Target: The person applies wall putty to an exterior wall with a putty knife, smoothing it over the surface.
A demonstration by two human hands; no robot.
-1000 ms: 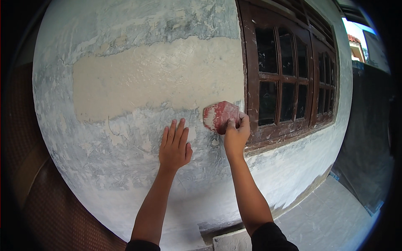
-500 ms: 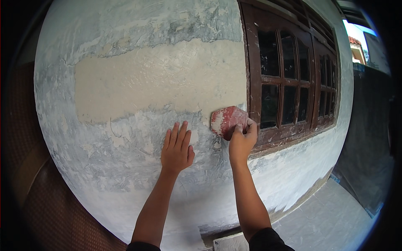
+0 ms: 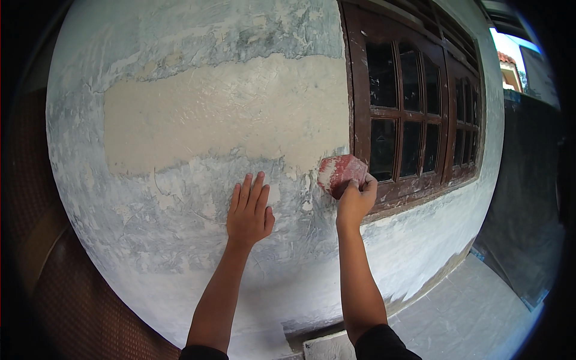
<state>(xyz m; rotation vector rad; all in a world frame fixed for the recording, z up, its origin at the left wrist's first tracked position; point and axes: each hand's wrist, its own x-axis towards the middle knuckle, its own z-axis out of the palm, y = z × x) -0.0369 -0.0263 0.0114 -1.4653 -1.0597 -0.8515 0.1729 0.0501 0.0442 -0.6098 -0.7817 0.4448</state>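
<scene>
My right hand (image 3: 357,203) pinches a flat red putty scraper (image 3: 341,174) with several corners, streaked with pale filler. Its thumb lies across the near face, and the fingers go behind the scraper. The scraper is at the wall beside the lower left part of the window frame; whether its edge touches the wall I cannot tell. Lying flat on the grey, patchy wall (image 3: 180,222) is my left hand (image 3: 248,216), fingers stretched upward, holding nothing. Above both hands a wide band of smooth beige putty (image 3: 234,114) covers the wall, reaching the window frame at its right.
A brown wooden window (image 3: 414,114) with dark panes fills the upper right. Below right lies a grey floor (image 3: 456,312), with a dark sheet (image 3: 528,198) standing beyond it. Brown woven panels (image 3: 90,300) stand at the left. A pale block (image 3: 330,348) lies at the wall's foot.
My right hand has moved a little to the right with the scraper, closer over the window frame's edge. My left hand remains flat on the wall. The view has shifted slightly.
</scene>
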